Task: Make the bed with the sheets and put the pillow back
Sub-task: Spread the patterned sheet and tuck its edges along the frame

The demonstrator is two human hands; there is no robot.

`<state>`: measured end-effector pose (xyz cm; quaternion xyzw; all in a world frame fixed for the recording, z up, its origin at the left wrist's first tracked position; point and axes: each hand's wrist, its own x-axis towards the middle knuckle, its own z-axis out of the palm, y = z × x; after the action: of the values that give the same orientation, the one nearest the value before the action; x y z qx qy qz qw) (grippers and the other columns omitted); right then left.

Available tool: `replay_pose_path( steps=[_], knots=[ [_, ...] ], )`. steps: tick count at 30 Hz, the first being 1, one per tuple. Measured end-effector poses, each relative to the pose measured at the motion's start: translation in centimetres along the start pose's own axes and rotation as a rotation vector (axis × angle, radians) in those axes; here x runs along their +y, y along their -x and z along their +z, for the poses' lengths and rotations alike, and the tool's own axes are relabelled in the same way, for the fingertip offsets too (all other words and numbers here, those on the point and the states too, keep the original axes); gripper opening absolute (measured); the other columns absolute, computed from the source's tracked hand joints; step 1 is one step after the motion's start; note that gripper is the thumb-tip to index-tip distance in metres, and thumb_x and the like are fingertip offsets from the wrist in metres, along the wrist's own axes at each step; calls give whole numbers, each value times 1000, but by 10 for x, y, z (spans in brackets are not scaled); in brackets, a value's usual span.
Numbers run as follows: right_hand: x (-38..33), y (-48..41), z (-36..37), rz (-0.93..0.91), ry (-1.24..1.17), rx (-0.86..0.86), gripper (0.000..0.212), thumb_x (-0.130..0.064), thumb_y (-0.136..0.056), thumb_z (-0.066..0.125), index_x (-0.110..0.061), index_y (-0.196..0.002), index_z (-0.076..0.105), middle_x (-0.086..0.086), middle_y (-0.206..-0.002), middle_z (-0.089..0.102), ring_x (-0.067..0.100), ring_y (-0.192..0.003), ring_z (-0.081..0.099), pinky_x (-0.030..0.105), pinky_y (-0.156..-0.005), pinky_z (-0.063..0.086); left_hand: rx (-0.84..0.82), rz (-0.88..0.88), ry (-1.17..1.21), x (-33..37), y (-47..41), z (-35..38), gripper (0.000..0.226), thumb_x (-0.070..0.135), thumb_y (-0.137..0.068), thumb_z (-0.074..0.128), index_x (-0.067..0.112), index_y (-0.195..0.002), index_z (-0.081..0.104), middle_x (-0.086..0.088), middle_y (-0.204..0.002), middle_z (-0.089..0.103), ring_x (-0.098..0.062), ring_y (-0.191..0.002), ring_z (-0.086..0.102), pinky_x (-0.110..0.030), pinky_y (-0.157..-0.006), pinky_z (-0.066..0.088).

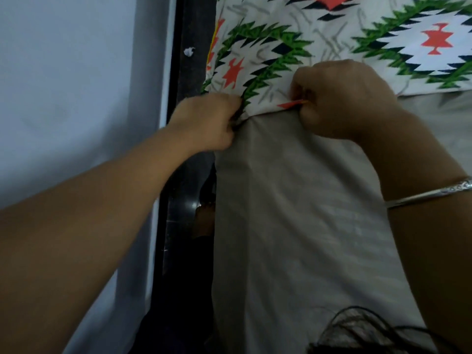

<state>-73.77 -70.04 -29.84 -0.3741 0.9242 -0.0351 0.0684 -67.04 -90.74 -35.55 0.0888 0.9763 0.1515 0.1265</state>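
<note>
Pale wall (76, 98) left, dark bed frame (190, 72) along it. Left hand (207, 121) and right hand (339, 98) both grip the patterned sheet (293, 34) at its fold, left nearest the frame-side edge. Print lies beyond the hands, and the grey reverse hangs toward the person.

Green-and-red patterned sheet (281, 47) (near edge bunched)

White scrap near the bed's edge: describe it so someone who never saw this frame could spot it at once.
Find the dark strip running between the pale wall and the patterned sheet. Near its top, above the left hand, sits the white scrap. It is small, crumpled-looking, and the only pale speck on that dark band.
</note>
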Motion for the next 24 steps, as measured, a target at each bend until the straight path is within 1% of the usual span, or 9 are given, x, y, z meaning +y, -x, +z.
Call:
replay_pose_path(
  steps=[2, 5, 9, 12, 14, 16, 19, 22, 24],
  knots=[
    [4, 4, -8, 31, -89, 96, 25, -26, -79, 52, -13, -98, 62, 8, -80, 60, 33, -76, 57, 37, -67, 42, 207, 63, 194, 5, -2, -17, 16, 19, -72, 47, 10, -86, 50, -8, -87, 55, -30, -79, 54, -34, -58, 39],
    [7, 22, -5, 285, -150, 328, 26, -32, -81, 52, -10, -92, 59, 5, -77, 53, 32, -77, 55, 40, -66, 41, 447, 285, 253, 41, -8, -32, 21, 13, -66, 47, 0, -81, 56, -16, -80, 55, -30, -70, 51, -39, -55, 40],
    [3, 74, 28, 680, -7, 466, 25, -30, -78, 50, -8, -85, 59, 21, -91, 58, 39, -90, 54, 45, -72, 37, 321, 583, 132, 108, -7, -7, 42, 26, -74, 55, -3, -104, 64, -25, -103, 63, -39, -92, 61, -42, -79, 49],
    [-5, 113, 44, 958, -82, 290, 47, -45, -80, 45, -10, -109, 58, 22, -114, 54, 39, -111, 47, 43, -90, 33, 92, 483, -57, 126, -2, 14, 69, 48, -77, 41, 0, -125, 56, -21, -129, 55, -37, -117, 54, -46, -100, 40],
    [-17, 121, 50, 859, -134, 197, 63, -50, -82, 37, -11, -130, 50, 22, -135, 45, 38, -129, 37, 43, -107, 24, 48, 371, -198, 120, 3, 19, 79, 59, -79, 31, 8, -139, 43, -11, -146, 40, -35, -128, 43, -51, -103, 33],
    [-25, 116, 52, 687, -165, 118, 62, -44, -88, 36, -20, -145, 36, 12, -153, 28, 36, -142, 19, 48, -114, 11, 18, 247, -271, 114, 7, 18, 86, 63, -78, 20, 14, -148, 25, -4, -156, 23, -35, -134, 32, -53, -105, 27],
    [-14, 106, 42, 488, -330, 91, 55, -32, -90, 40, -20, -144, 38, 7, -155, 26, 33, -144, 15, 47, -114, 13, 81, 241, -146, 130, 12, 12, 78, 47, -80, 25, 1, -143, 32, -19, -150, 31, -39, -134, 32, -52, -111, 20],
    [12, 128, 43, 657, -329, 324, 54, -30, -83, 36, -9, -128, 56, 16, -140, 48, 37, -134, 38, 46, -110, 28, 147, 481, -94, 161, 10, 28, 69, 37, -80, 38, -2, -137, 42, -22, -144, 40, -38, -129, 42, -52, -108, 29],
    [17, 154, 52, 842, -151, 244, 60, -41, -85, 35, -16, -138, 46, 15, -148, 37, 37, -139, 29, 51, -113, 19, 110, 474, -188, 169, 11, 41, 74, 47, -81, 37, 4, -141, 40, -15, -148, 37, -34, -133, 40, -53, -108, 27]
  ],
)
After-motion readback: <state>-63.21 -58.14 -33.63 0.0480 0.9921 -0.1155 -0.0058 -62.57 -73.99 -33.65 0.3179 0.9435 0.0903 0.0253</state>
